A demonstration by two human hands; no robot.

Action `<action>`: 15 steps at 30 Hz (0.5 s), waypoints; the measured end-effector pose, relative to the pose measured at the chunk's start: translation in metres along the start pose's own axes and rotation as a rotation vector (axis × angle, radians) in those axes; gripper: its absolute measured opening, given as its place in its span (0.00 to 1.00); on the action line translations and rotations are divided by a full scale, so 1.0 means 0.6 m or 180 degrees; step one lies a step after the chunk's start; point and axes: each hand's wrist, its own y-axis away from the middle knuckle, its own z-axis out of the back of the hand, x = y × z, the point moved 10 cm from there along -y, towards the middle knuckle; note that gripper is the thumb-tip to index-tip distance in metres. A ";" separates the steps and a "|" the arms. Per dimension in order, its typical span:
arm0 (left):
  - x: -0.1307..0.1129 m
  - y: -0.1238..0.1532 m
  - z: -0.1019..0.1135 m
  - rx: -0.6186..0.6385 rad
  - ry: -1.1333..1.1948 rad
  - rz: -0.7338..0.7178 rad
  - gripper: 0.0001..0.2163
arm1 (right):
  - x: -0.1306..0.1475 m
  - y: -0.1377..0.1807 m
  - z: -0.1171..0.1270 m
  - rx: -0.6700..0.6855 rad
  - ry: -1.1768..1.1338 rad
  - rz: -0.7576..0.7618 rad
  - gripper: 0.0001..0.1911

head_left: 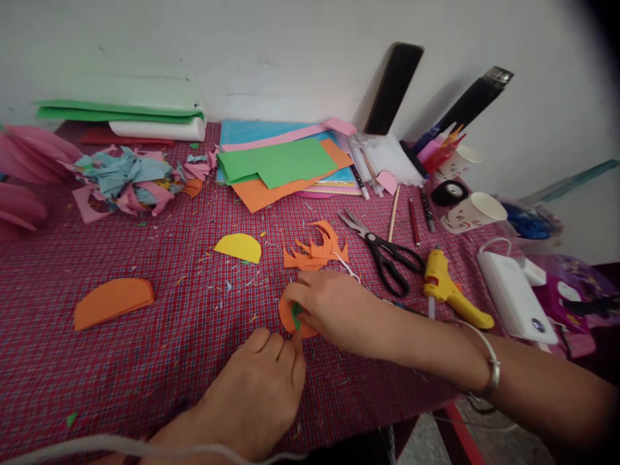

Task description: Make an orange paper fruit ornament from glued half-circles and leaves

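Note:
An orange paper piece [285, 314] lies on the checked cloth at the front middle, a small green piece [296, 316] on top of it. My right hand [334, 310] bends over both, its fingers closed at the green piece and covering much of the orange paper. From below, my left hand [264, 381] holds the near edge of the orange paper with curled fingers; its thumb side meets the right fingertips. Just beyond are curved orange scraps [317, 248]. A yellow half-circle [239, 248] lies to the left, and folded orange half-circles [115, 301] lie further left.
Black-handled scissors [382, 252] and a yellow glue gun [448, 290] lie right, near a white power bank [516, 297] and paper cups [475, 212]. Coloured sheets [281, 161] and torn scraps [126, 177] are at the back. A white cable [111, 444] crosses the front.

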 end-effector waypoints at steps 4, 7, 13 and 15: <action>0.003 0.003 0.002 0.0027 0.0105 -0.0013 0.14 | 0.011 -0.007 0.000 0.0028 0.0349 0.0225 0.06; 0.018 0.008 0.008 0.0036 0.0361 -0.0080 0.12 | 0.022 -0.011 -0.002 0.0064 0.0589 0.0429 0.06; 0.112 0.015 0.018 0.0005 0.1022 0.0767 0.10 | 0.019 -0.010 0.003 -0.0027 0.0635 0.0404 0.07; 0.129 0.016 0.010 0.0122 0.1187 0.0954 0.10 | 0.017 -0.012 0.001 -0.0041 0.0664 0.0393 0.06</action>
